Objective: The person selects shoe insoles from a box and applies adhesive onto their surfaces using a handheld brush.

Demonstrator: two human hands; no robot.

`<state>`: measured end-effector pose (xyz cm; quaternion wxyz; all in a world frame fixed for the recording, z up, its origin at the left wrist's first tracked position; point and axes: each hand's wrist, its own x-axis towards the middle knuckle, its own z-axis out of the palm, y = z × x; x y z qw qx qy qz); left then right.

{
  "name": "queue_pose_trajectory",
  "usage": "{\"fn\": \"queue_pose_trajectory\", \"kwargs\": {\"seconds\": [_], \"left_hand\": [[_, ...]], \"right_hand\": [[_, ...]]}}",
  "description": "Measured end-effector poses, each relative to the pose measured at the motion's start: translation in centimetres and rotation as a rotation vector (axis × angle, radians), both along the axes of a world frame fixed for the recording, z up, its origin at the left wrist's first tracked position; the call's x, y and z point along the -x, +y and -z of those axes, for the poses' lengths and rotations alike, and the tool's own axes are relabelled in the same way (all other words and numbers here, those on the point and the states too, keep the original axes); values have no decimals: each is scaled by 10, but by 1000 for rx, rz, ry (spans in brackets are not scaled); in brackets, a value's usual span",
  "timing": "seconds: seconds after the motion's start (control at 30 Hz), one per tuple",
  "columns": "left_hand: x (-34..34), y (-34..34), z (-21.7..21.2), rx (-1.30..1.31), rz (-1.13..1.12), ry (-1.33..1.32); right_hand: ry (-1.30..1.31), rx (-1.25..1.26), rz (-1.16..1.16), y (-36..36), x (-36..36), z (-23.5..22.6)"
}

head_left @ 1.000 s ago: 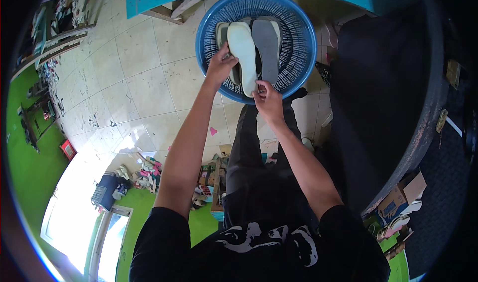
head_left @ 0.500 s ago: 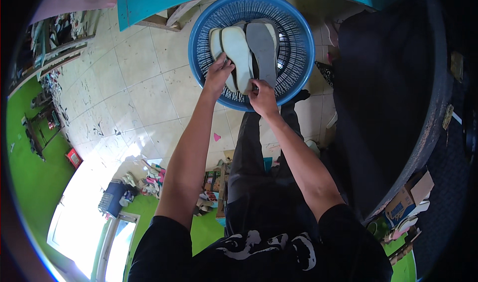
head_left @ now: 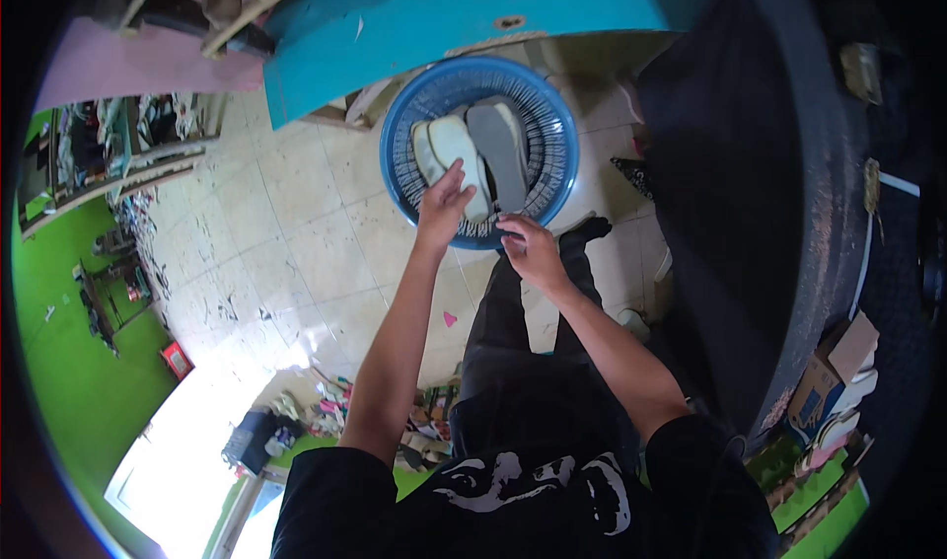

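A round blue plastic basket stands on the tiled floor ahead of me. Inside it lie cream shoe soles on the left and a grey shoe sole on the right, with more pale soles partly covered beneath. My left hand is over the basket's near left side, fingers apart, overlapping the lower part of the cream soles; whether it touches them I cannot tell. By the near rim, my right hand has its fingers loosely bent and apart, holding nothing visible, just below the grey sole's end.
A turquoise tabletop rises just beyond the basket. To the right is a large dark-covered surface with a raised edge. A cardboard box sits at the lower right. A pink scrap lies on the floor, and a loaded rack stands at left.
Both hands have come away from the cream sole they were gripping, and their fingers have spread. The view has shifted, so the basket appears lower and more of the turquoise tabletop shows.
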<state>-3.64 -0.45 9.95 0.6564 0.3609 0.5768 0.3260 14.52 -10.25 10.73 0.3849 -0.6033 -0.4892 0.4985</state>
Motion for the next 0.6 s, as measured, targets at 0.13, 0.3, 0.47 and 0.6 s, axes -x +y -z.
{"fn": "queue_pose_trajectory", "kwargs": {"seconds": [0.13, 0.3, 0.47, 0.6], "left_hand": [[-38, -17, -72, -138, 9, -54], [-87, -44, -138, -92, 66, -52], [-165, -59, -183, -142, 272, -151], [-235, -66, -204, -286, 491, -137]], "right_hand": [[-89, 0, 82, -7, -36, -67], [-138, -96, 256, -23, -92, -142], [-101, -180, 493, -50, -151, -195], [-89, -225, 667, -77, -195, -215]]}}
